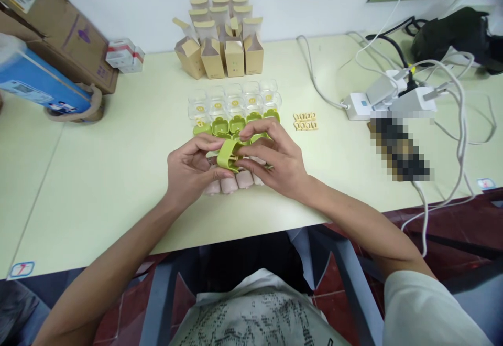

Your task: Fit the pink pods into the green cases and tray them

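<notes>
My left hand (187, 169) grips a green plastic shell (224, 153) between thumb and fingers, its open side turned to the right. Inside that opening shows a small yellow plastic piece (234, 158), with the fingertips of my right hand (281, 161) closed around it. Just beyond my hands stand rows of similar green shells (237, 123), partly covered by my fingers. A row of pale pinkish pieces (228, 185) lies beneath my hands, on the near side. Behind the green shells are rows of clear plastic covers (234, 104) with yellow marks.
Small yellow parts (305, 121) lie in two rows on the right. Open cardboard boxes (234, 57) stand against the wall. Power strips (412, 102) and cables occupy the right side. A blue container (43, 84) and large carton (70, 36) are at left.
</notes>
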Action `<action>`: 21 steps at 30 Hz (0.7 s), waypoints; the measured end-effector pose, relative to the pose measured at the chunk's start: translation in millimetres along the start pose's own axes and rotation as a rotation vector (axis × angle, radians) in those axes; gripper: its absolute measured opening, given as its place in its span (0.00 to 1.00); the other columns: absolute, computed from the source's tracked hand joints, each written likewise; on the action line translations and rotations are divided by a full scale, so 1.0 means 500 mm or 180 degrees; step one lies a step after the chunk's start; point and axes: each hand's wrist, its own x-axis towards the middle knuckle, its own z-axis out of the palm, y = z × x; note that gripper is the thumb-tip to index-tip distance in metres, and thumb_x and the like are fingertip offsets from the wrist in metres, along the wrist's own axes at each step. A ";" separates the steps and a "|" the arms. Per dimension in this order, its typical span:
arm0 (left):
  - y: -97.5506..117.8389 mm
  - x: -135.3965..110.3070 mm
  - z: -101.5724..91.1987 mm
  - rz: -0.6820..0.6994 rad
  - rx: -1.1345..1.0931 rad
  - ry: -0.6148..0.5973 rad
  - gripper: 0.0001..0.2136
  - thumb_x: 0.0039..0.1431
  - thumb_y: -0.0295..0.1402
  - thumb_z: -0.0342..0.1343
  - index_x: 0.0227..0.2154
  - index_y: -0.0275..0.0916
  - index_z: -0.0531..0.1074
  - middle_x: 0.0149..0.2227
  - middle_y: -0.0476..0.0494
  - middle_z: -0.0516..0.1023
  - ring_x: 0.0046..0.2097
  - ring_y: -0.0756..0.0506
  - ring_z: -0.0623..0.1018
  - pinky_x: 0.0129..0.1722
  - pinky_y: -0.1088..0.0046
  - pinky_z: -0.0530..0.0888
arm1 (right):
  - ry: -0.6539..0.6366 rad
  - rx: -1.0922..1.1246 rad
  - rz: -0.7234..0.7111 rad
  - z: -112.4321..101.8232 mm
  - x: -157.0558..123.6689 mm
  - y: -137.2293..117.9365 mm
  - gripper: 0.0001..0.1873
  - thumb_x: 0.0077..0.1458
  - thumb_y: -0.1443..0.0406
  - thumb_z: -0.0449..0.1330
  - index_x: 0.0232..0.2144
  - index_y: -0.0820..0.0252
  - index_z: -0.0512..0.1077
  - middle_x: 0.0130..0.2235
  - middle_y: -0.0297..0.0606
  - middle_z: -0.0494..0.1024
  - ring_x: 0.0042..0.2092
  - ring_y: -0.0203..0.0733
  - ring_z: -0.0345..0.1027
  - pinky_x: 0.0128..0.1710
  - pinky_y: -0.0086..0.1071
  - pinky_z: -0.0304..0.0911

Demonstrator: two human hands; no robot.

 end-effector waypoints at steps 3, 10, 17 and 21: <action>-0.002 -0.001 -0.003 0.0007 0.0060 -0.0090 0.28 0.37 0.42 0.91 0.44 0.52 0.89 0.45 0.45 0.87 0.49 0.42 0.88 0.44 0.65 0.88 | 0.0039 0.0028 -0.0070 0.004 -0.003 0.007 0.03 0.71 0.57 0.71 0.41 0.40 0.86 0.55 0.43 0.81 0.55 0.53 0.74 0.41 0.46 0.84; 0.005 -0.008 0.006 -0.0141 -0.0024 -0.0308 0.25 0.43 0.37 0.90 0.45 0.51 0.92 0.46 0.42 0.89 0.46 0.43 0.88 0.42 0.66 0.88 | 0.0194 -0.0015 -0.0354 0.014 -0.005 0.004 0.13 0.75 0.64 0.63 0.37 0.44 0.84 0.51 0.42 0.81 0.53 0.49 0.76 0.38 0.43 0.82; 0.022 0.004 0.005 -0.0344 0.0121 -0.0024 0.17 0.41 0.42 0.90 0.33 0.50 0.91 0.40 0.44 0.91 0.39 0.43 0.88 0.36 0.66 0.87 | 0.0081 -0.0097 -0.0141 -0.001 0.009 0.007 0.08 0.70 0.51 0.72 0.43 0.44 0.83 0.52 0.43 0.84 0.51 0.52 0.78 0.44 0.47 0.85; 0.021 0.005 0.000 -0.0056 0.0256 0.0115 0.14 0.50 0.46 0.87 0.33 0.48 0.91 0.37 0.45 0.90 0.37 0.46 0.87 0.35 0.70 0.85 | -0.0085 0.0475 0.0203 0.001 0.006 0.002 0.11 0.75 0.56 0.67 0.56 0.46 0.84 0.53 0.43 0.84 0.53 0.48 0.80 0.37 0.37 0.85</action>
